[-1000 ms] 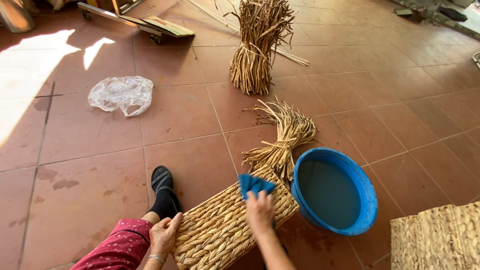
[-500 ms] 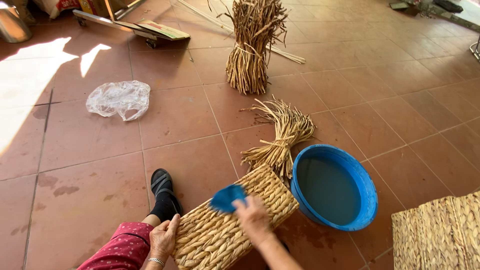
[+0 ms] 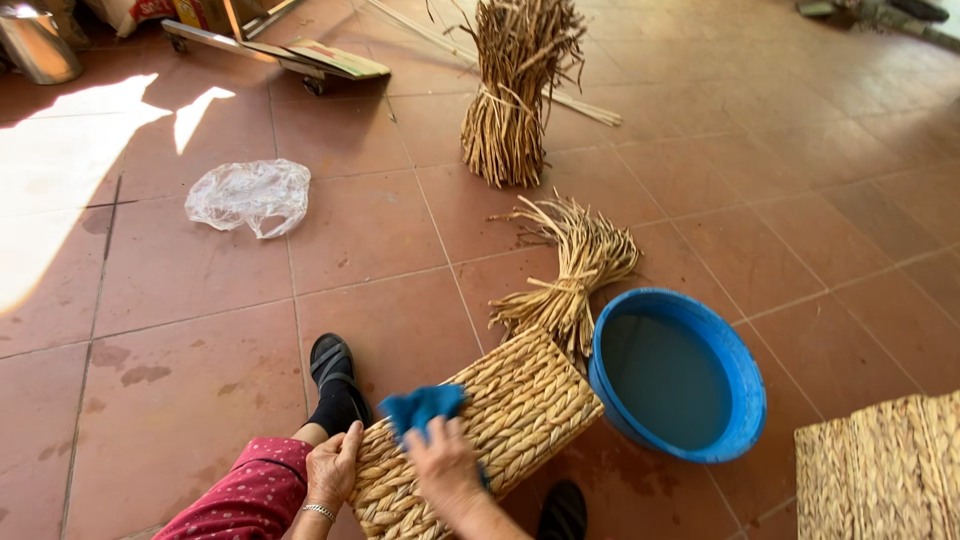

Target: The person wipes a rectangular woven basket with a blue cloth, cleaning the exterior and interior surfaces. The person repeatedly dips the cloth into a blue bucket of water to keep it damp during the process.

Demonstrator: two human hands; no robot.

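At the far left top, a metal pot [image 3: 35,45] stands on the tiled floor [image 3: 180,290] beside a bright patch of sun. A little to the right, a crumpled clear plastic bag [image 3: 250,195] lies on the tiles, and behind it there are flat wooden boards [image 3: 290,50]. Lower down, the person's leg in a dark red dotted sleeve of trouser [image 3: 245,495] shows, with a black sandal [image 3: 332,365] on the foot.

The left hand [image 3: 332,465] rests on the left edge of the woven basket [image 3: 500,420]; its grip is loosely closed around that edge, the fingers curled on the braided straw. The basket lies on its side on the floor, between the person's feet, touching the blue basin. The right hand [image 3: 445,465] presses on top of the basket and its grip is closed on a blue cloth [image 3: 422,407], which lies flat against the weave.

Behind the basket, a loose bundle of straw [image 3: 575,275] lies on the tiles, and farther back a tied sheaf [image 3: 515,90] stands upright. To the right, the round blue basin [image 3: 745,400] holds water. At the right bottom edge, another woven piece [image 3: 885,470] shows only partly.
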